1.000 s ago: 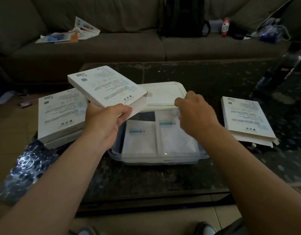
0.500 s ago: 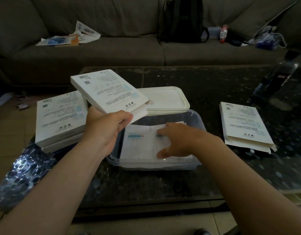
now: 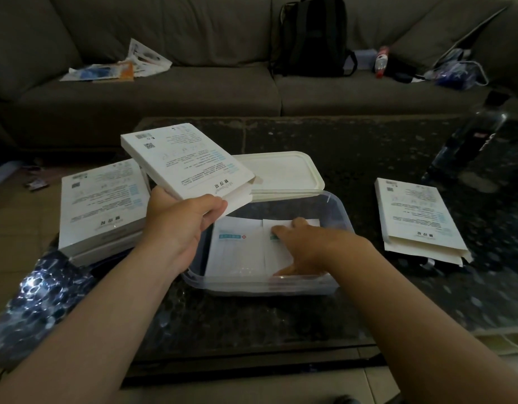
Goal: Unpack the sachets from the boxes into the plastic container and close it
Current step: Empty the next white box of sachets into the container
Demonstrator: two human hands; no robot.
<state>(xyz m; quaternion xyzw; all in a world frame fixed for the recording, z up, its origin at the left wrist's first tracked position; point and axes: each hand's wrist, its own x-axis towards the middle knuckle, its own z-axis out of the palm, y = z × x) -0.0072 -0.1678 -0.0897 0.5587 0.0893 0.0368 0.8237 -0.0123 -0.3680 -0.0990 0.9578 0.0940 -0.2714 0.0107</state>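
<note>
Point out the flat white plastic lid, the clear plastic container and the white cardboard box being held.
flat white plastic lid [image 3: 281, 172], head view: middle of its surface.
clear plastic container [image 3: 246, 285], head view: its near wall.
white cardboard box [image 3: 188, 161], head view: its printed face.

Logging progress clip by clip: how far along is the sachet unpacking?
Done: sachets lie side by side in the plastic container; an opened box lies at right. In hand: left hand grips the held box over it, right hand presses the sachets. Left: stacked boxes at left, the lid not yet on.
</note>
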